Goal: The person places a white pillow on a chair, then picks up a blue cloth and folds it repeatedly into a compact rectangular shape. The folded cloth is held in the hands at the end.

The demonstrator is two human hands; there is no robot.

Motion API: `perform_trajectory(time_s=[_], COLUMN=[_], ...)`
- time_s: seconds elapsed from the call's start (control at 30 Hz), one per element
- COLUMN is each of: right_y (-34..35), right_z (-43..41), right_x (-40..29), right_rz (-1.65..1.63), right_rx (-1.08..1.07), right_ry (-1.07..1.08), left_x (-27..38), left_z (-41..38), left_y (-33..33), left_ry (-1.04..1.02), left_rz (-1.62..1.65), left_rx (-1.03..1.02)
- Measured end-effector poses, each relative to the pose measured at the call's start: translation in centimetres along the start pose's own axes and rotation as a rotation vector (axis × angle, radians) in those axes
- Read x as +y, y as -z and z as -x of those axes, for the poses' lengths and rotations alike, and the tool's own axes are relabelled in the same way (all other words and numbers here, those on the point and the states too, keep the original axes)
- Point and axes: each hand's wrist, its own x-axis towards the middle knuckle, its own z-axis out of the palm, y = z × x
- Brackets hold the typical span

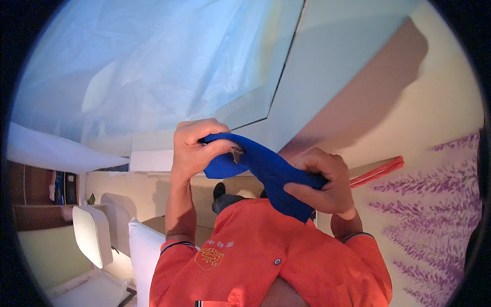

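A blue cloth (268, 169) is stretched and slightly twisted between my two hands, in front of my red shirt. My left hand (201, 147) grips its upper left end, the thumb lying over the cloth. At the thumb's tip is a small brownish-grey scrap (236, 154); I cannot tell what it is. My right hand (322, 182) pinches the cloth's right part between thumb and fingers, and a corner hangs below it.
Translucent plastic sheeting (161, 57) covers a large surface ahead. A red strip-like object (378, 171) lies to the right, by a wall (418, 199) with a purple plant pattern. A white chair (92, 236) and a white pillow-like item (144, 253) are at the left.
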Motion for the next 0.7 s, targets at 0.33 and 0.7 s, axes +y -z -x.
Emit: perform_trajectory(time_s=[0.33, 0.7], right_y=[8.8, 13.3], right_z=[0.7, 0.2], right_x=[-2.3, -6.3], right_rz=[0.4, 0.676], right_rx=[0.454, 0.72], right_ry=[0.326, 0.409], left_x=[7.0, 11.4], left_z=[-4.0, -10.1], left_y=[-0.8, -2.2], left_ry=[-0.114, -0.535], left_rz=[-0.042, -0.043], left_rx=[-0.034, 0.089])
